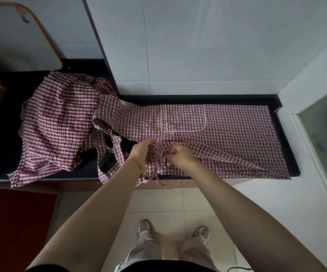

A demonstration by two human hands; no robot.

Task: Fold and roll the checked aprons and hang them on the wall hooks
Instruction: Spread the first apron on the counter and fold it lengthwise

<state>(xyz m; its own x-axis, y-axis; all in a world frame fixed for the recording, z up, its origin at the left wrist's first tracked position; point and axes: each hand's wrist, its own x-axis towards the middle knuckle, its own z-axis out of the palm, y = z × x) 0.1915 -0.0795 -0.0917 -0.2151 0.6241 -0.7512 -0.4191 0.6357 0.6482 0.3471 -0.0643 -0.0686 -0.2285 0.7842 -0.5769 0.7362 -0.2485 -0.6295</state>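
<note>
Right now the left hand (142, 152) grips a bunched fold of the spread apron (207, 138) along its near edge, fingers curled into the cloth, with a thin red thread bracelet (136, 161) on the wrist. Just beside it, the right hand (179, 155) is curled as well, pinching the same gathered edge of fabric close to where the waist ties (154, 177) hang down past the front of the worktop (288, 146). The two hands sit near each other, almost touching, at the middle of the apron's near edge.

That apron lies mostly flat along the black worktop, its skirt stretching to the right end, and a pocket (184, 118) edged in white piping with a strip of lace faces up on its far half. Its neck loop and straps (109, 154) trail in loops to the left of the left hand.

Farther left, a second checked apron (60, 122) lies in a crumpled heap on the same worktop, one corner drooping over the front edge. Behind it a white board with a brown rim (19, 36) leans against the wall. Below, pale floor tiles (158, 203) and two white trainers (145, 228) show between the forearms.
</note>
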